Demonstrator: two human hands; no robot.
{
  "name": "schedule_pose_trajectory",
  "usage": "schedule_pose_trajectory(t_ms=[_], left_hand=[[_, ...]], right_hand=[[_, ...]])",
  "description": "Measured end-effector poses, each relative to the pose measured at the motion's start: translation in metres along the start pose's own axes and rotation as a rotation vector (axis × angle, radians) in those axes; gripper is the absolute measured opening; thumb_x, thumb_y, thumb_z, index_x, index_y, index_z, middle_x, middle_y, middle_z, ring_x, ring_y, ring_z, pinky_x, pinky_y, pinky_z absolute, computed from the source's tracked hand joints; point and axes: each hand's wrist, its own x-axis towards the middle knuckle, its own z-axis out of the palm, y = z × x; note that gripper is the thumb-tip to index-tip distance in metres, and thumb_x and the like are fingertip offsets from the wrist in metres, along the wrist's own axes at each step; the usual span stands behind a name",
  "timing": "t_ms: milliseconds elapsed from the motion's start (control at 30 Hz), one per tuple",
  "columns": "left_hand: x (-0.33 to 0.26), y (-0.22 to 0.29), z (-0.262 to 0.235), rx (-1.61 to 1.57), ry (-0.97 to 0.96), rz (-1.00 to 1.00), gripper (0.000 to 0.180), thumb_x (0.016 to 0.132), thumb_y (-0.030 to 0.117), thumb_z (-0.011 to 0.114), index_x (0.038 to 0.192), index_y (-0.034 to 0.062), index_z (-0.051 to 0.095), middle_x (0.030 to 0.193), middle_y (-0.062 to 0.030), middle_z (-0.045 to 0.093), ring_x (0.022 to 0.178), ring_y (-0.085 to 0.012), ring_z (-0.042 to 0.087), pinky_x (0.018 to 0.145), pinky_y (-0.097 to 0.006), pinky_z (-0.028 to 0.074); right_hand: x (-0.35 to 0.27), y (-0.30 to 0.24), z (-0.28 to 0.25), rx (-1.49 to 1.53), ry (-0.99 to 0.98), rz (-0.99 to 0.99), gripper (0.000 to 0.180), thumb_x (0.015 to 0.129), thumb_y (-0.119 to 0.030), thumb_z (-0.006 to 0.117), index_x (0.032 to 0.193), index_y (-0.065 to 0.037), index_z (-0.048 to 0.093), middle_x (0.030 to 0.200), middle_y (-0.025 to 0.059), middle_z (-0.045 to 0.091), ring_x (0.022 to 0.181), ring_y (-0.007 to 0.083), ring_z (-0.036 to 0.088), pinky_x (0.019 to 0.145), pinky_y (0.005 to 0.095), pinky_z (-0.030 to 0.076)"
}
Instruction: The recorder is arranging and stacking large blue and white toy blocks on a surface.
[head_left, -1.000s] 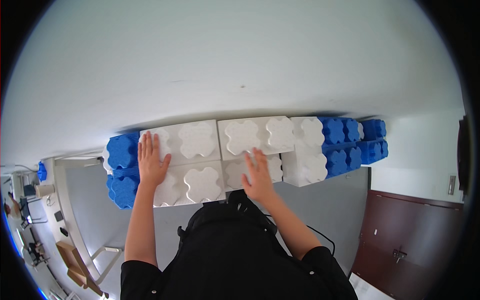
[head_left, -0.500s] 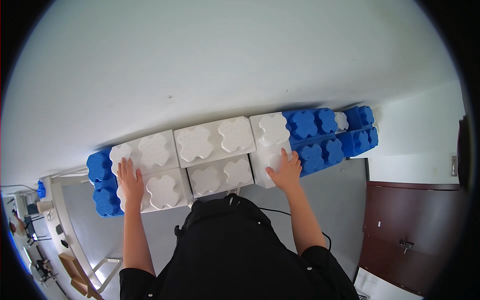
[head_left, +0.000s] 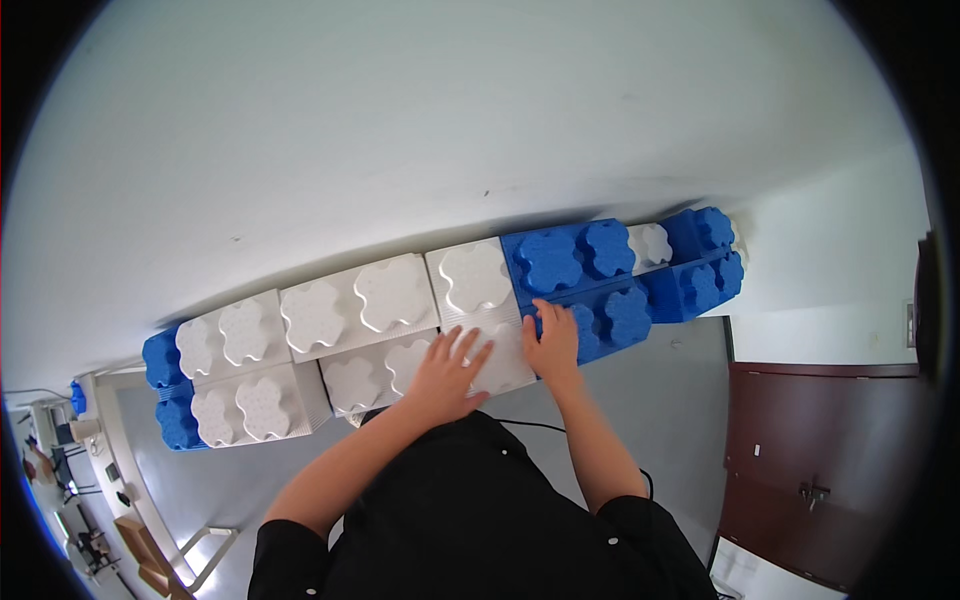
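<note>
A wall of big foam building blocks stands against a white wall (head_left: 450, 130), seen from above. White blocks (head_left: 350, 305) with flower-shaped studs fill the left and middle; blue blocks (head_left: 580, 255) make up the right part, and more blue blocks (head_left: 165, 355) end the row at far left. My left hand (head_left: 445, 365) lies flat, fingers spread, on a white block (head_left: 500, 365) in the near row. My right hand (head_left: 550, 335) rests flat beside it, over the seam between that white block and a blue block (head_left: 610, 315). Neither hand grips anything.
A grey floor (head_left: 660, 400) lies below the blocks. A dark brown door (head_left: 800, 460) is at lower right. Desks and cluttered equipment (head_left: 70, 470) show at lower left. My black-clad torso (head_left: 470, 510) fills the bottom centre.
My view has shifted, so the block row sits further left in the picture. Both hands moved right along the top: the left from the far-left white blocks to the middle, the right onto the white-blue seam.
</note>
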Motion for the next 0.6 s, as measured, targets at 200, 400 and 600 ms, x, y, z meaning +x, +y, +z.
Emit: schedule_pose_trajectory(t_ms=[200, 400, 600], left_hand=[[0.058, 0.036, 0.029, 0.221, -0.268, -0.159, 0.130, 0.065, 0.058, 0.090, 0.169, 0.0284, 0.019, 0.159, -0.0347, 0.032, 0.147, -0.0556, 0.032, 0.116, -0.079, 0.018], [0.069, 0.041, 0.044, 0.240, -0.298, -0.230, 0.121, 0.068, 0.037, 0.089, 0.168, 0.0273, 0.023, 0.140, -0.0303, 0.047, 0.134, -0.0441, 0.043, 0.107, -0.069, 0.032], [0.070, 0.042, 0.042, 0.206, -0.206, -0.245, 0.110, 0.064, 0.025, 0.088, 0.161, 0.0253, 0.036, 0.128, -0.0234, 0.051, 0.125, -0.0391, 0.047, 0.101, -0.062, 0.036]], right_hand=[[0.020, 0.022, -0.011, -0.286, 0.144, -0.302, 0.049, 0.083, -0.023, 0.073, 0.131, -0.014, 0.068, 0.139, 0.0239, 0.053, 0.131, 0.0482, 0.044, 0.113, 0.0626, 0.033], [0.025, 0.019, -0.010, -0.378, 0.126, -0.229, 0.082, 0.085, -0.026, 0.069, 0.162, -0.024, 0.042, 0.170, 0.0240, 0.024, 0.153, 0.0574, 0.020, 0.123, 0.0718, 0.013], [0.027, 0.017, -0.011, -0.391, 0.038, -0.190, 0.084, 0.085, -0.020, 0.064, 0.165, -0.023, 0.037, 0.172, 0.0232, 0.022, 0.153, 0.0585, 0.021, 0.121, 0.0707, 0.022]])
